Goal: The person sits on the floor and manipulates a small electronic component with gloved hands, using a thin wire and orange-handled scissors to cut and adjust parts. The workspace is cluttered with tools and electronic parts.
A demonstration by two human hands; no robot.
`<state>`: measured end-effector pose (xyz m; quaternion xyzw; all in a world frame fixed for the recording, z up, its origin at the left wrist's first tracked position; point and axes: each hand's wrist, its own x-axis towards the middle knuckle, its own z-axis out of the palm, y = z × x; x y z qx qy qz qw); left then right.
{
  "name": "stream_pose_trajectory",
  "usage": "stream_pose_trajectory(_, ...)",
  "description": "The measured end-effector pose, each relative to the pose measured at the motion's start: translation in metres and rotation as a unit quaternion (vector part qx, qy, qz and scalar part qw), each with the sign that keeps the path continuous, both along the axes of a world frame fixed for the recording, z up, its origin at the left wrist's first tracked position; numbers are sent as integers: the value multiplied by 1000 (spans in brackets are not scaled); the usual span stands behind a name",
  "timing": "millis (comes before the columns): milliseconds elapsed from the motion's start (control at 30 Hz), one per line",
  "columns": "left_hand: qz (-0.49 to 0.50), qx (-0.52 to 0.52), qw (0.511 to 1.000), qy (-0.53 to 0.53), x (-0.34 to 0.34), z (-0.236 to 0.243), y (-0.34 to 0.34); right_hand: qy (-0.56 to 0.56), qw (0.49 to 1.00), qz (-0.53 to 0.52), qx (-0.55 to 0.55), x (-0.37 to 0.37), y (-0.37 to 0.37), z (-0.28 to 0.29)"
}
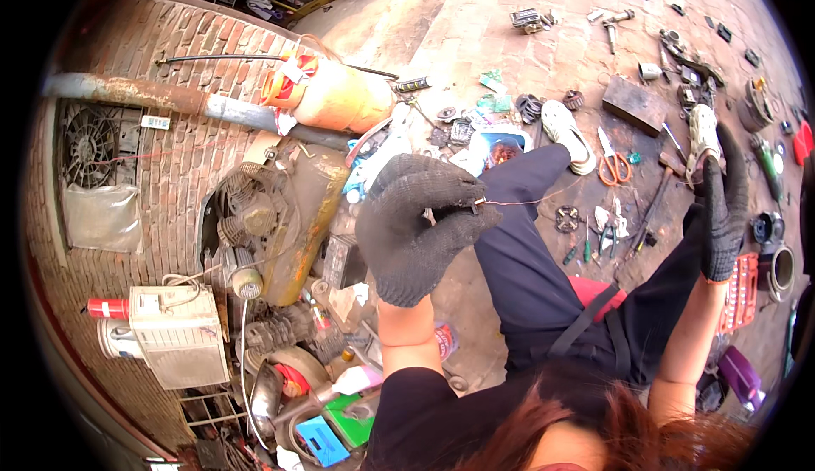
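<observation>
My left hand (420,229), in a dark knitted glove, is raised above my left thigh with thumb and fingers pinched together. Between the fingertips is the end of a thin copper wire (518,203), which trails off to the right above my leg. My right hand (723,203), gloved the same way, is beside my right knee, its fingers stretched out and nothing visible in them. Orange-handled scissors (611,168) lie on the ground between my feet. A hammer (655,199) lies just left of my right hand.
At the left, an orange gas cylinder (344,97) lies by a rusty tank (306,216) and a brick wall. Screwdrivers (587,246), pliers and a round metal part (567,219) lie between my legs. A metal block (633,104) and a red tool case (740,293) are farther right.
</observation>
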<state>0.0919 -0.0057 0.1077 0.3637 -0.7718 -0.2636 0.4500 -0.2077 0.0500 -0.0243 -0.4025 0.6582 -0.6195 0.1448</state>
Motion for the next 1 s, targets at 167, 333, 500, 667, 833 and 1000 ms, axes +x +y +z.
stream_pose_trajectory(167,-27,9,999,-15,-14,-3,5,-174,925,337,-26,70,6,90)
stream_pose_trajectory(333,-50,-69,995,-49,-26,-5,1,-152,879,448,-54,94,-6,87)
stream_pose_trajectory(500,-30,6,998,-47,-26,-4,4,-86,911,396,-82,92,-7,81)
stream_pose_trajectory(667,-35,14,999,-39,-30,-6,4,-21,917,389,-91,88,-8,85)
stream_pose_trajectory(833,-50,-5,997,-59,-29,-9,2,-78,937,324,-105,95,-13,75)
stream_pose_trajectory(1000,-60,32,998,3,-27,-13,-1,-77,944,320,-19,90,-5,59)
